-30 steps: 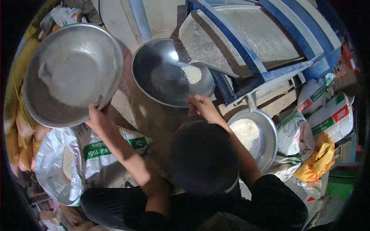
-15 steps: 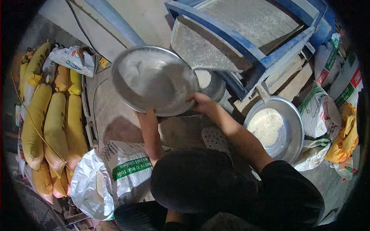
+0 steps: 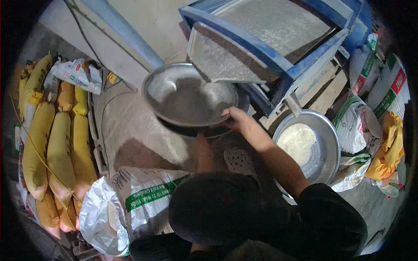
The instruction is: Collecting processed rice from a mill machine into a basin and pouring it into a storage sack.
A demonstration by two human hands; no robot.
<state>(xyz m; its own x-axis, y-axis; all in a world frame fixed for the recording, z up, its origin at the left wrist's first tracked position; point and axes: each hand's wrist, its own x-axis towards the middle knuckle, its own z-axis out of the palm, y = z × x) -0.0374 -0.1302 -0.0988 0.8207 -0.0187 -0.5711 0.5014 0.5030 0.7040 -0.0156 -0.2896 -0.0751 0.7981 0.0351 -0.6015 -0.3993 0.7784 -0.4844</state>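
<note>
The right hand (image 3: 237, 119) grips the near rim of the metal basin (image 3: 191, 98), fingers curled over its edge; the left hand is hidden beneath it, grip unclear. The basin has moved right, now under the blue machine's chute (image 3: 217, 61), above a second bowl (image 3: 217, 130).

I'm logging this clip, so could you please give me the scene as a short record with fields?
Setting: floor beside a blue machine with a metal chute
Right hand: grips the rim of a large metal basin under the chute
Left hand: hidden beneath the basin
Nearby right: pan of pale flour, printed sacks
Nearby left: yellow bags, open white sack
</note>
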